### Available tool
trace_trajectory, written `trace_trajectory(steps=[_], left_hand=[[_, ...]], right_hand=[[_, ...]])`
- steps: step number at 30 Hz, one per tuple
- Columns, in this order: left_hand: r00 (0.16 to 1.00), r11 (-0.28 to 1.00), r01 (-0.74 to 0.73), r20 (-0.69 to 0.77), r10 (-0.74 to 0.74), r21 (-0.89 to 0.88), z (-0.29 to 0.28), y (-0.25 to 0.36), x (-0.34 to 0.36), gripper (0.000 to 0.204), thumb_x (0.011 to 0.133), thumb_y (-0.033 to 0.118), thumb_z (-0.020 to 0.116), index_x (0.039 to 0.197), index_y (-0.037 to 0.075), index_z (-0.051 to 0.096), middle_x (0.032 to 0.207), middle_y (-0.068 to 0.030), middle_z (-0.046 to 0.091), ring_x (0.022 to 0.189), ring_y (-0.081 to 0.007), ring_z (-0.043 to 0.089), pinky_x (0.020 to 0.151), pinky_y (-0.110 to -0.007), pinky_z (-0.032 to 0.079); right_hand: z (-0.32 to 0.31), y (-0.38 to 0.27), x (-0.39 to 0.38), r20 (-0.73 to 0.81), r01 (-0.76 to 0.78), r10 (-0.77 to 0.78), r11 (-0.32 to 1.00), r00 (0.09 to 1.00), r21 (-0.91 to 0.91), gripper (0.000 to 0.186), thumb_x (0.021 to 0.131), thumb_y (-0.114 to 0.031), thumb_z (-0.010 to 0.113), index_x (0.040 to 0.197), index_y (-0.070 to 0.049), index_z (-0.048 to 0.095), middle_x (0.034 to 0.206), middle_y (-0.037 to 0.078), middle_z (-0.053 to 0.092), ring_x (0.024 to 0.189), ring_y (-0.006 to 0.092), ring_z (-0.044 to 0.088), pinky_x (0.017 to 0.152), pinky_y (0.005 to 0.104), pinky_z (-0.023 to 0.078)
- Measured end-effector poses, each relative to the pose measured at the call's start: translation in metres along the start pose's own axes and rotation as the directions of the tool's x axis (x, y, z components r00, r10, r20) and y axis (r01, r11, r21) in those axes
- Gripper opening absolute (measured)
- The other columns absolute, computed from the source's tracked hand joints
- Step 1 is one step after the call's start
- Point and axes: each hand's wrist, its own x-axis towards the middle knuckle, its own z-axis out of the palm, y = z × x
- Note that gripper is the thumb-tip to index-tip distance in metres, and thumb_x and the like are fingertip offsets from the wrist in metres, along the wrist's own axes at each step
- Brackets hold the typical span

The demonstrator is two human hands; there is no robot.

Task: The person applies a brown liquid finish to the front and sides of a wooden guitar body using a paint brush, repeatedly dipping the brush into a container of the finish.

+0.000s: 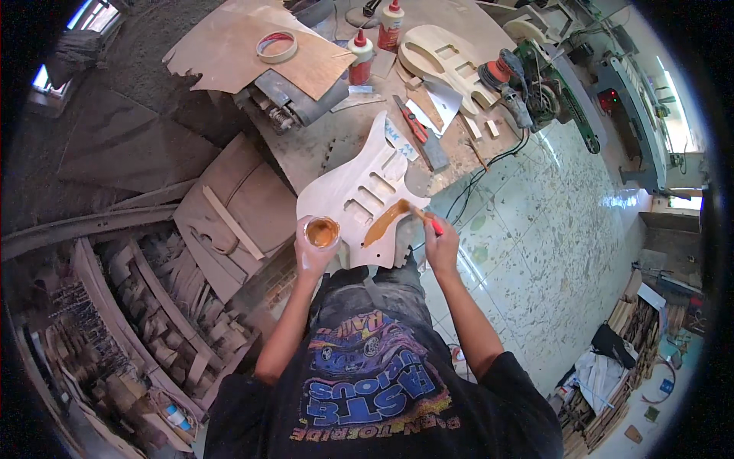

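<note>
A pale wooden electric guitar body (330, 197) rests at the near corner of the workbench, its cut-outs facing up. Brown liquid fills part of a small clear cup (322, 232); my left hand (310, 258) is closed around it beside the body's left edge. With closed fingers, my right hand (442, 249) grips a paintbrush (436, 226) by its red handle. The brush tip touches or hovers just over the right end of a wet brown patch (382, 225) on the body's near right part. Elsewhere the body's face is bare wood.
On the workbench (294, 153) lie a second guitar body (436, 55), a red-capped glue bottle (361, 57), another glue bottle (390, 27), a tape roll (277, 47), a red utility knife (413, 121) and a power sander (506, 84). Black cables (489, 170) hang off its right edge. Wood scraps (172, 321) fill the lower left.
</note>
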Motion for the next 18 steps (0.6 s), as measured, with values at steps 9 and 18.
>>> trace_trajectory(steps=[9,18], left_hand=[[1.000,1.000,0.002,-0.022,-0.002,0.001,-0.004,0.002,-0.002,0.070,0.067,0.011,0.088,0.123,0.003,0.047,0.104,-0.0136,0.064,0.099,-0.0240,0.065,0.091,-0.037,0.050],[0.999,0.999,0.040,0.004,-0.040,-0.019,-0.005,0.007,-0.006,0.071,0.067,0.010,0.087,0.124,0.003,0.046,0.107,-0.0124,0.061,0.100,-0.0233,0.063,0.092,-0.036,0.049]], right_hand=[[0.013,-0.036,-0.059,0.252,0.131,-0.174,0.975,0.952,0.179,0.022,0.091,-0.014,0.067,0.109,-0.003,0.069,0.097,0.017,0.068,0.085,0.0349,0.067,0.075,0.0414,0.054],[0.002,0.009,0.005,0.009,-0.004,0.004,0.998,1.000,0.061,0.021,0.092,-0.014,0.066,0.110,-0.004,0.070,0.098,0.017,0.069,0.084,0.0342,0.066,0.074,0.0414,0.053]])
